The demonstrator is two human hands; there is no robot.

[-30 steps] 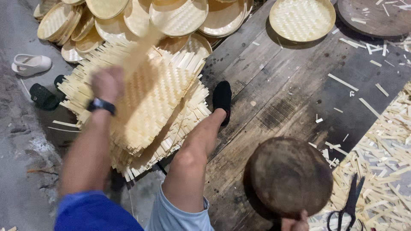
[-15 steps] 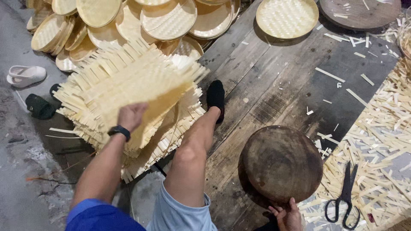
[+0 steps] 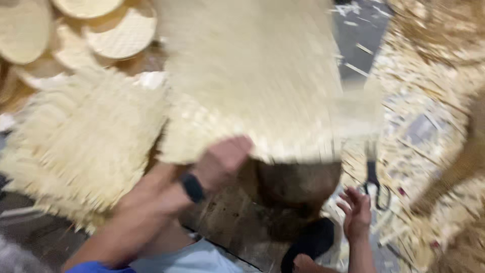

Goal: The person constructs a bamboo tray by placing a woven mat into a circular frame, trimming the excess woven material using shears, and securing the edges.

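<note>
Left hand [image 3: 222,159] grips edge of pale square woven bamboo mat [image 3: 252,76], held raised, blurred, above round dark wooden block [image 3: 295,194]. Right hand [image 3: 356,215] open, empty, beside block. Mat not yet laid down. Stack of mats [image 3: 81,146] at left; scissors [image 3: 373,177] right.

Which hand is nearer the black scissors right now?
Right. The right hand hovers open just left of the scissors, not touching them. The left hand is farther left, gripping the edge of the woven bamboo mat.
</note>
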